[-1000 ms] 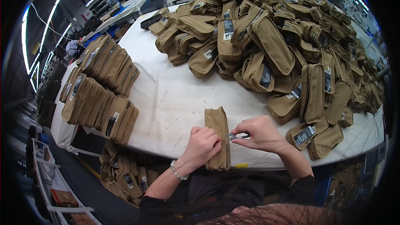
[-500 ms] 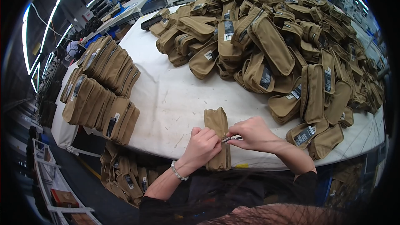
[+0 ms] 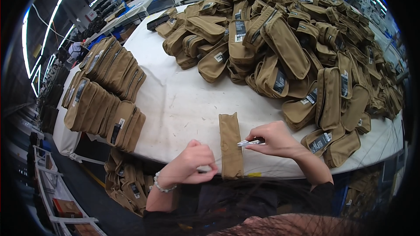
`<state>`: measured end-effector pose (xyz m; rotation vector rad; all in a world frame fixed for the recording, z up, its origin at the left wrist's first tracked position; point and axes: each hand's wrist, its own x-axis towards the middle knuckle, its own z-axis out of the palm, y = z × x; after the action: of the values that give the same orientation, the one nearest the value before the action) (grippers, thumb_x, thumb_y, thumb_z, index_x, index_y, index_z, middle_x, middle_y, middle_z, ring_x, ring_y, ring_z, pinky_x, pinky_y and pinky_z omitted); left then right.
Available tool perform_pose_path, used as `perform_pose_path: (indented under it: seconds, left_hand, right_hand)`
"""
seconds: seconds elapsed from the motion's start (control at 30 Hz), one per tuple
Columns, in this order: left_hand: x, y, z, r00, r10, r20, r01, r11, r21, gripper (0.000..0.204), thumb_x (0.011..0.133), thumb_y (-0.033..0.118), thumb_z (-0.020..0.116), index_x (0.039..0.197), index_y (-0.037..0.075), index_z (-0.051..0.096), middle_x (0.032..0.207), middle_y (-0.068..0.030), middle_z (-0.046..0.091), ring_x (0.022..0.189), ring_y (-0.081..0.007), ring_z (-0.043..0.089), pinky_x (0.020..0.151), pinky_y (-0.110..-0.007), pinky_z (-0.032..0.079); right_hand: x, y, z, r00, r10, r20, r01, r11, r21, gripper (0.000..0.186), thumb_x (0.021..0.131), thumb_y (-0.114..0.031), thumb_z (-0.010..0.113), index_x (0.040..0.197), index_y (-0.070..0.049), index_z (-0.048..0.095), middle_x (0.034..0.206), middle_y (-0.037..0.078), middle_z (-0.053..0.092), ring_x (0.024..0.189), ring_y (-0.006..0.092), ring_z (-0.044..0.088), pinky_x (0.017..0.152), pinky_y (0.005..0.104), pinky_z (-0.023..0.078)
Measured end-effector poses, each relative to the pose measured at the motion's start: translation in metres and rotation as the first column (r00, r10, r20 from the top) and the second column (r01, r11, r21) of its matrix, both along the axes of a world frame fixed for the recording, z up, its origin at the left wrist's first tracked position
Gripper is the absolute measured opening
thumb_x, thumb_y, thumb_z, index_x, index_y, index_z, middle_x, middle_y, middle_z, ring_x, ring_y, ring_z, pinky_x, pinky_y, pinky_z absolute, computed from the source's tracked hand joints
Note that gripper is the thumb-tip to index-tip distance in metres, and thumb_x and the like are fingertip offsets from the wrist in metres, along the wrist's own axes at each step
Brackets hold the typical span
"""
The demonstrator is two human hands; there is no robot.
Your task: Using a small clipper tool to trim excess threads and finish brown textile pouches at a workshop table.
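A long tan fabric pouch (image 3: 230, 150) lies in front of me near the table's edge, a plain narrow side facing up. Just right of it, my right hand (image 3: 274, 139) is closed around small silver thread snips (image 3: 250, 143), whose tips point left at the pouch. My left hand (image 3: 192, 164) is off the pouch on its left, fingers curled in. Something pale shows at those fingers, too blurred to name.
A big heap of similar tan pouches (image 3: 286, 46) covers the far and right parts of the white table (image 3: 175, 105). Upright rows of pouches (image 3: 94, 107) stand at the left. More pouches (image 3: 131, 188) sit below the table's left edge.
My left hand has let go of the pouch and moved left and down. The snips have drawn back to the right a little. The pouch has turned, hiding its zipper.
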<state>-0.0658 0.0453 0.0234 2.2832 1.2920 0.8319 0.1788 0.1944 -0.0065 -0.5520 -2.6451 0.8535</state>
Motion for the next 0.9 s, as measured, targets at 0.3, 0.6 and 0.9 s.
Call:
perform_pose_path:
  seconds: [0.3,0.6,0.9]
  left_hand:
    - [-0.023,-0.017,0.002,0.989,-0.076,-0.128,0.051,0.981,-0.189,0.022,0.079,0.024,0.077,0.083,0.012,0.059,0.079,0.0029,0.058,0.078,-0.0152,0.054,0.078,-0.032,0.033]
    - [0.021,0.026,-0.03,0.954,0.221,-0.204,-0.201,0.973,0.113,0.025,0.076,0.026,0.077,0.093,0.014,0.065,0.095,-0.0002,0.057,0.09,-0.0181,0.053,0.082,-0.033,0.032]
    - [0.033,0.029,-0.058,0.906,0.399,-0.142,-0.394,0.917,0.062,0.068,0.071,0.039,0.08,0.127,0.01,0.056,0.137,-0.011,0.047,0.129,-0.0252,0.043,0.102,-0.041,0.025]
  right_hand:
    - [0.017,-0.002,-0.028,0.952,-0.287,-0.103,0.229,0.896,-0.38,0.025,0.089,-0.029,0.068,0.096,-0.006,0.068,0.071,0.006,0.064,0.062,0.0178,0.059,0.06,0.0292,0.044]
    - [-0.007,-0.013,-0.077,0.929,-0.33,-0.168,0.08,0.623,-0.778,0.025,0.091,-0.029,0.067,0.098,-0.005,0.069,0.065,-0.004,0.052,0.055,0.006,0.044,0.053,0.0255,0.035]
    - [-0.001,-0.005,-0.022,0.973,-0.16,-0.167,0.217,0.884,0.414,0.024,0.079,-0.033,0.073,0.101,-0.024,0.074,0.063,-0.002,0.055,0.052,0.0191,0.055,0.05,0.0326,0.041]
